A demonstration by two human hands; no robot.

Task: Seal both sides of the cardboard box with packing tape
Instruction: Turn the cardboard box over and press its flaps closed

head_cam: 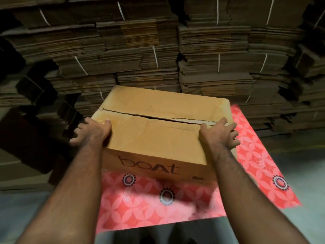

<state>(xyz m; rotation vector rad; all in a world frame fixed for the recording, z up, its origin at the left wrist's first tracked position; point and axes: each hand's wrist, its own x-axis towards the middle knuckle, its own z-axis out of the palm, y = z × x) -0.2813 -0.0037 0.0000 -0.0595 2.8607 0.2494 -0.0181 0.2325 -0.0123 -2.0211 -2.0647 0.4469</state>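
A brown cardboard box with "boAt" printed on its near side sits tilted over a red patterned cloth. Its top flaps are folded down, and the seam between them runs left to right with a slight gap. My left hand grips the box's left edge, thumb on top and fingers down the side. At the right edge my right hand grips the box the same way. No tape roll is visible.
Tall stacks of flattened cardboard sheets tied with white string fill the whole background. Dark loose boxes lie at the left. Grey floor shows around the cloth.
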